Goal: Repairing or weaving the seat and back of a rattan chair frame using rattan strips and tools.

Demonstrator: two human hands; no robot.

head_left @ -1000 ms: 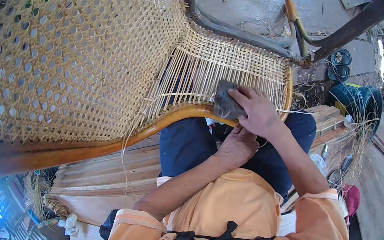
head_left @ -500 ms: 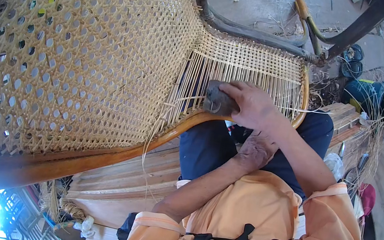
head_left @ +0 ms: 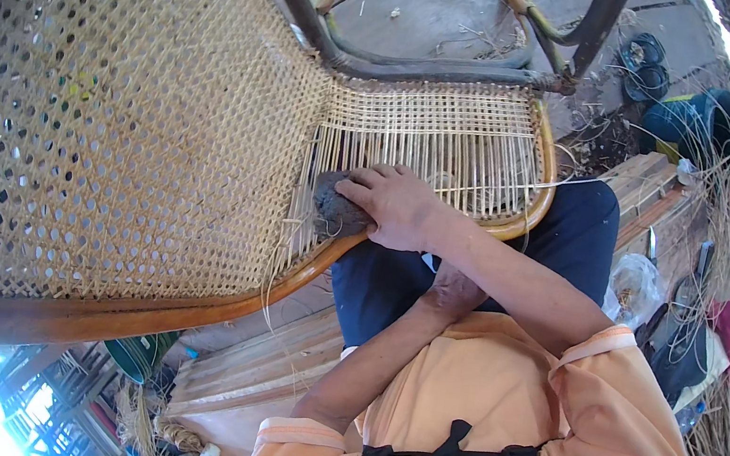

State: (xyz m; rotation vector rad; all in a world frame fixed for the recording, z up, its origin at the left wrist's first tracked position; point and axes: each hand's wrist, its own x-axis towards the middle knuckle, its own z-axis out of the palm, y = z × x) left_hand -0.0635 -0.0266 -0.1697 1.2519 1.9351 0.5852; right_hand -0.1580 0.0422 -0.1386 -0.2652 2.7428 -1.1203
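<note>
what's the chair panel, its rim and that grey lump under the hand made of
Chair panel: woven cane, pale and matte, with an open hole pattern. Rim: bent wood or rattan, glossy orange-brown. Grey lump under the right hand: probably a damp cloth or sponge; too blurred to tell.

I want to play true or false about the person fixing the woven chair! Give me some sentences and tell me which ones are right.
1. The right hand presses a grey pad on the chair's weave. True.
2. The chair frame is blue metal. False: it is brown wood.
3. The left hand lies lower, by the person's dark trousers, partly hidden under the right arm. True.
4. The person wears a green shirt. False: the shirt is orange.
5. The weave under the pad is finished with small holes. False: there it is loose straight strands; the holed weave lies to the left.
</note>
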